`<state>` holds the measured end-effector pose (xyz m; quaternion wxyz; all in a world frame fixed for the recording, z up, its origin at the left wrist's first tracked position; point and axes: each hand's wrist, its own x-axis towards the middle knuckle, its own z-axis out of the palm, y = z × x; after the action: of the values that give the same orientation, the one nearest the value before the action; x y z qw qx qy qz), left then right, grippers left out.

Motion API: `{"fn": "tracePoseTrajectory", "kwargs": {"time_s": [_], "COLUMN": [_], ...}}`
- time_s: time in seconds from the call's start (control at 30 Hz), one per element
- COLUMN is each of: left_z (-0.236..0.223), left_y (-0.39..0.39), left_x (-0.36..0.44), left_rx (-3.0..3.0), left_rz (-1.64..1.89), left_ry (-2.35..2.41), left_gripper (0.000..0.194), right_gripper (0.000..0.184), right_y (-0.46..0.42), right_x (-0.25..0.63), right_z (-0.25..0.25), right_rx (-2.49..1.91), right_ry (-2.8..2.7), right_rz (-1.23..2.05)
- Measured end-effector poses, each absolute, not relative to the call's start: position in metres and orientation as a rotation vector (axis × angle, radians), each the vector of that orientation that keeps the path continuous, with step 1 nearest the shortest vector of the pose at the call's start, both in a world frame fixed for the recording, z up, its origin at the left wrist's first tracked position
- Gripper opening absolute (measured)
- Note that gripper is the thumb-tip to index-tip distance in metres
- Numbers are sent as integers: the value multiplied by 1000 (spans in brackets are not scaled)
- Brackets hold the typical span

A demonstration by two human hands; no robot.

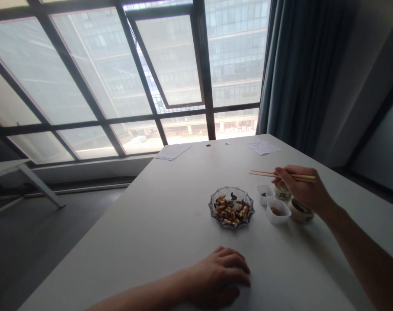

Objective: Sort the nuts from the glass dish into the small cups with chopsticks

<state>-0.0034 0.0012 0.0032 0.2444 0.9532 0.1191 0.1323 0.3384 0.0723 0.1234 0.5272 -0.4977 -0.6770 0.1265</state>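
Left hand rests empty, fingers loosely curled, on the white table. Right hand pinches light, stiff, slim pale wooden chopsticks mid-shaft, above a small white square dish, right of a scalloped glass peanut dish.

We could not see all of the small ceramic cup, partly hidden behind the right hand. The left forearm and right forearm ran out of frame at lower edge. The contents of the 2 small white dishes at centre right were too small to tell, and the sheets of paper at upper centre were unreadable.
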Motion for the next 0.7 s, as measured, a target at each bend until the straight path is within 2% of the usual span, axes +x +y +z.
{"fn": "tracePoseTrajectory", "kwargs": {"time_s": [0.33,0.7], "left_z": [4,4], "left_y": [1,2], "left_x": [-3,-2], "left_rx": [2616,2602], "left_rz": [338,311], "left_ry": [336,336], "left_gripper": [31,32], "right_gripper": [47,55], "right_y": [74,87], "right_x": [313,267], "right_z": [107,56], "right_rx": [-1164,-1102], "right_ry": [-1606,-1518], "right_rz": [573,855]}}
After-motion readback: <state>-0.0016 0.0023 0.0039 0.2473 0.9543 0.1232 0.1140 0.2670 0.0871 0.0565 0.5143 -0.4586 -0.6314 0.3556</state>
